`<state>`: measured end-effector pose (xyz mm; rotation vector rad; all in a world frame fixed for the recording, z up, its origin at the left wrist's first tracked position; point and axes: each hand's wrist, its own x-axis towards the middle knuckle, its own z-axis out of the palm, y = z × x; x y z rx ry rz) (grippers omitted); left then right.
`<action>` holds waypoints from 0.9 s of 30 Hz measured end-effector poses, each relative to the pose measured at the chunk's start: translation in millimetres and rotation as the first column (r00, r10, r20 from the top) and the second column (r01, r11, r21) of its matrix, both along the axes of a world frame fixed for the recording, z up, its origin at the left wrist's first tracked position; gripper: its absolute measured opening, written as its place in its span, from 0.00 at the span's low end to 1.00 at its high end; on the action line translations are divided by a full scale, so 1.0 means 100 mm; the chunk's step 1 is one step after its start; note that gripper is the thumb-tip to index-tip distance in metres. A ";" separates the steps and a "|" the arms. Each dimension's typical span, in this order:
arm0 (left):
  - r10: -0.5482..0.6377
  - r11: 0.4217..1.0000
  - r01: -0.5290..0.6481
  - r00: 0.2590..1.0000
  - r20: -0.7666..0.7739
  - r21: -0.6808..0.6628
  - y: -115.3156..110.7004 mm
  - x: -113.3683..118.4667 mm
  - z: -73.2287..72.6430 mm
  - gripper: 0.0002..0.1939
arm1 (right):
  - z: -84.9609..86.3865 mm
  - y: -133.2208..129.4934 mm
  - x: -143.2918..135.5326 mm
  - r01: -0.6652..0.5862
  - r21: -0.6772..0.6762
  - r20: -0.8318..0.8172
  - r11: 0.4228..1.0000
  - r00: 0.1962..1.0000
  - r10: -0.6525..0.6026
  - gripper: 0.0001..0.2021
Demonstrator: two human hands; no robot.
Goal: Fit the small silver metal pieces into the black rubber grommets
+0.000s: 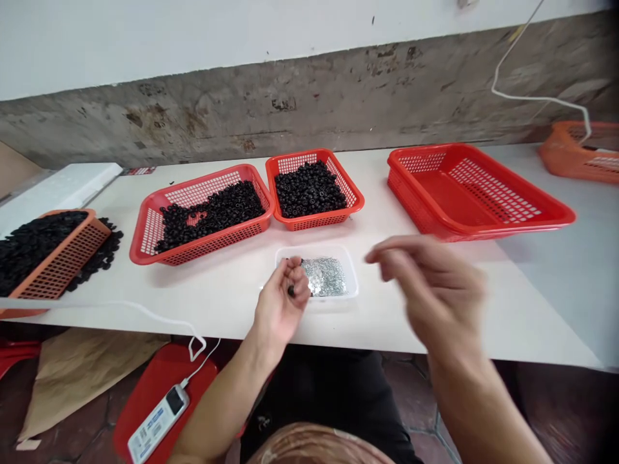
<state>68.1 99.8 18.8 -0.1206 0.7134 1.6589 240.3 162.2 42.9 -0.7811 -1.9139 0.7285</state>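
Observation:
My left hand [285, 296] is curled, palm up, over the left end of a clear plastic tub [352, 287]. Small black ring-like parts show between its fingers. Many tiny silvery metal pieces [331, 274] lie in the tub. To the right of the tub, above the table, my right hand [430, 283] is blurred by motion. Its thumb and index finger are pressed together, and whatever may be between them cannot be made out. Beyond my hands, a red basket [309, 224] and a wider red basket [217, 241] hold heaps of black parts.
Stacked red baskets [483, 225] stand at the right, with an orange basket [561, 154] behind. On the left, an orange basket [72, 258] of black pieces tilts beside a spilled pile [104, 254]. A white cable crosses the table's front-left edge to a power bank [157, 425] on a red stool.

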 end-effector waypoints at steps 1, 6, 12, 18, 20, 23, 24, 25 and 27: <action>0.026 1.000 -0.026 0.999 -0.025 -0.006 0.15 -0.08 -0.04 0.17 | -0.04 0.07 -0.07 -0.029 0.014 -0.005 0.999 1.000 0.029 0.07; 0.099 0.995 -0.098 0.994 -0.051 0.031 0.60 -0.34 -0.15 0.20 | -0.23 0.46 -0.51 -0.240 0.082 0.111 0.967 0.967 0.230 0.06; 0.015 0.984 0.005 0.994 -0.108 0.179 0.87 -0.41 -0.25 0.24 | -0.36 0.76 -0.89 -0.319 0.054 0.350 0.946 0.893 0.281 0.07; 0.039 0.930 0.032 0.982 -0.187 0.365 0.86 -0.41 -0.34 0.27 | -0.50 0.83 -1.03 -0.329 0.104 0.381 0.939 0.885 0.268 0.05; 0.042 0.918 0.044 0.977 -0.207 0.394 0.83 -0.42 -0.36 0.27 | -0.53 0.83 -1.04 -0.336 0.138 0.389 0.932 0.883 0.261 0.07; 0.041 0.909 0.065 0.969 -0.243 0.413 0.79 -0.45 -0.37 0.28 | -0.57 0.85 -1.10 -0.325 0.193 0.431 0.926 0.876 0.217 0.07; 0.047 0.905 0.065 0.967 -0.251 0.421 0.78 -0.46 -0.37 0.28 | -0.58 0.85 -1.12 -0.314 0.212 0.448 0.925 0.873 0.193 0.07; 0.057 0.900 0.061 0.965 -0.255 0.432 0.77 -0.48 -0.36 0.29 | -0.58 0.86 -1.15 -0.301 0.233 0.464 0.925 0.870 0.166 0.07; 0.075 0.890 0.049 0.965 -0.251 0.454 0.76 -0.51 -0.36 0.29 | -0.57 0.87 -1.21 -0.292 0.268 0.505 0.918 0.854 0.124 0.06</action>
